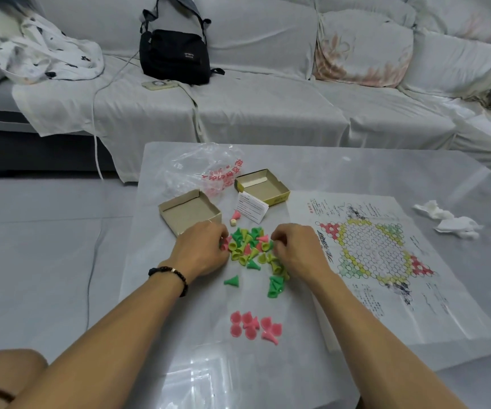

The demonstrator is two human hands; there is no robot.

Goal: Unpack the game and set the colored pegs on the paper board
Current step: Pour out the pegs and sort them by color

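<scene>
Bare forearms; dark beaded bracelet point(170, 276) on the left wrist.

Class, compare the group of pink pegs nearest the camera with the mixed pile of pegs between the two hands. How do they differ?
The pink pegs are all one colour; the mixed pile holds green, yellow-green and pink. The pink pegs sit apart, untouched; the mixed pile has the left hand and right hand at its edges. The pink group is smaller. Both lie on the table, off the paper board.

On the worktop point(356, 172), the loose peg pile point(250, 246) sits centre, paper board point(386, 261) to its right, two open box halves point(189, 211) behind it, a sorted peg cluster point(251, 324) nearer the person, and the bag point(200, 166) behind the boxes.
</scene>
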